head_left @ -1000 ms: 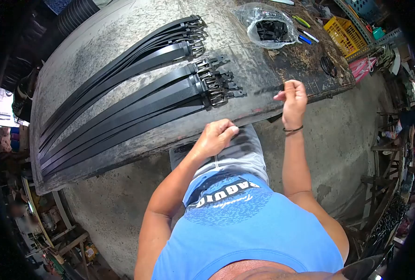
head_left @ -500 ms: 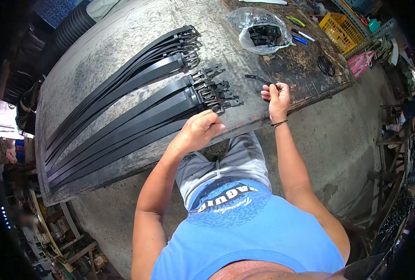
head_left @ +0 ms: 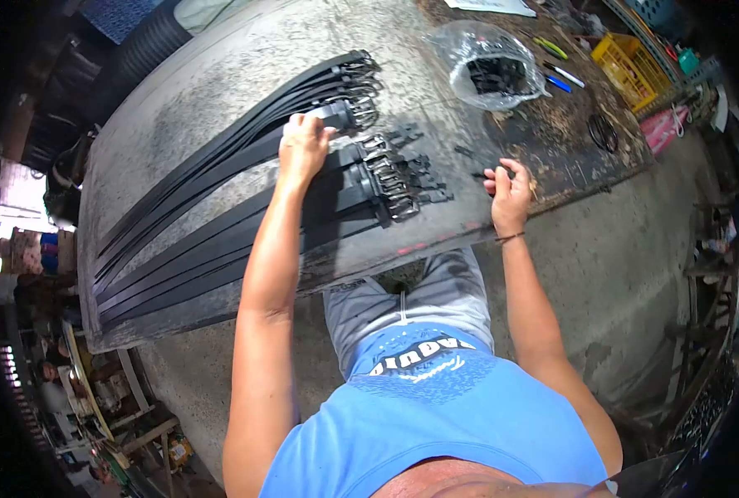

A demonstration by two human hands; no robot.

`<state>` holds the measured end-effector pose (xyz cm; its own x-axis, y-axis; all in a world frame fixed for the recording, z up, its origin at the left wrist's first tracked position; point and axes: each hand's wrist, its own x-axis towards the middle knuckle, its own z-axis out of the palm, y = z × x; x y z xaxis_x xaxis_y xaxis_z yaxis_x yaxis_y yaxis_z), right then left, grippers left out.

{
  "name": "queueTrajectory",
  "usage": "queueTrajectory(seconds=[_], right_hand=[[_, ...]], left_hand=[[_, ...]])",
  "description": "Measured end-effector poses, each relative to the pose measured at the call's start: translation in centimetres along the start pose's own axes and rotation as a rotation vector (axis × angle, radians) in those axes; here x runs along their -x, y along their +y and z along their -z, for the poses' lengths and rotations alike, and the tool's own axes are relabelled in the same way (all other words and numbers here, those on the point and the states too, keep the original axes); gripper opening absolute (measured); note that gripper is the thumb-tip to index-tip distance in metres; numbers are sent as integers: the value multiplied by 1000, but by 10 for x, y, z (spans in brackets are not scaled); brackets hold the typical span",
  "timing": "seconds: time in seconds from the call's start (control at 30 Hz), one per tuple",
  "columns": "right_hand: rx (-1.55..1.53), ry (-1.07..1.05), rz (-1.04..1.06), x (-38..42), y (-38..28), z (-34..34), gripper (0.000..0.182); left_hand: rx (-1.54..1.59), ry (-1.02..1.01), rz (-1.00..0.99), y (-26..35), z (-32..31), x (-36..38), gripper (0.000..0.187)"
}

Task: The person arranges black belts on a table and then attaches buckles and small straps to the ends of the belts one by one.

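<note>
Two groups of black belts with metal buckles lie on the table. My left hand (head_left: 305,148) is over the upper belts (head_left: 220,158), its fingers closed on one belt (head_left: 335,114) just behind its buckle. In front of it, the lower belts (head_left: 245,241) are spread side by side, small black plastic pieces (head_left: 423,176) sticking out past their buckles (head_left: 393,187). To the right, near the table's front edge, my right hand (head_left: 509,195) pinches a small black plastic strip (head_left: 469,154) that points away to the left; its end inside the fingers is hidden.
A clear plastic bag (head_left: 461,46) of small black pieces stands behind my right hand. Nearby are green-handled pliers (head_left: 550,48), a blue pen (head_left: 558,85), a white marker (head_left: 564,75) and a coil of black cord (head_left: 603,133). A yellow crate (head_left: 631,70) sits beyond the table (head_left: 398,91).
My left hand has moved up and left from the table's front edge onto the upper belts and closed on one. My right hand still pinches the plastic strip, at nearly the same place.
</note>
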<state>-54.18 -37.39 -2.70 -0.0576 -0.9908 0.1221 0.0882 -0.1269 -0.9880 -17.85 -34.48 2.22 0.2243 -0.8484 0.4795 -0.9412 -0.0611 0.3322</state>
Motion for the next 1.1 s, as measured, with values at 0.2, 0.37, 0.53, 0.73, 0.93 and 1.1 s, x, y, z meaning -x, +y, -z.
queueTrajectory(seconds=[0.2, 0.37, 0.53, 0.73, 0.93, 1.1], right_hand=[[78, -16, 9, 0, 0, -1, 19], [47, -10, -9, -6, 12, 7, 21], [65, -6, 39, -3, 8, 4, 21], [-11, 3, 12, -3, 4, 4, 18], [-70, -327, 98, 68, -60, -64, 12], [-174, -530, -132, 93, -74, -97, 14]], left_hand=[[-185, -88, -166, 15, -21, -25, 40], [-174, 52, -222, 10, -25, -24, 36], [104, 62, -25, 32, 45, -10, 34], [581, -26, 351, 62, 115, 87, 14], [1344, -5, 465, 86, 106, 162, 14], [1483, -155, 469, 94, 118, 174, 41]])
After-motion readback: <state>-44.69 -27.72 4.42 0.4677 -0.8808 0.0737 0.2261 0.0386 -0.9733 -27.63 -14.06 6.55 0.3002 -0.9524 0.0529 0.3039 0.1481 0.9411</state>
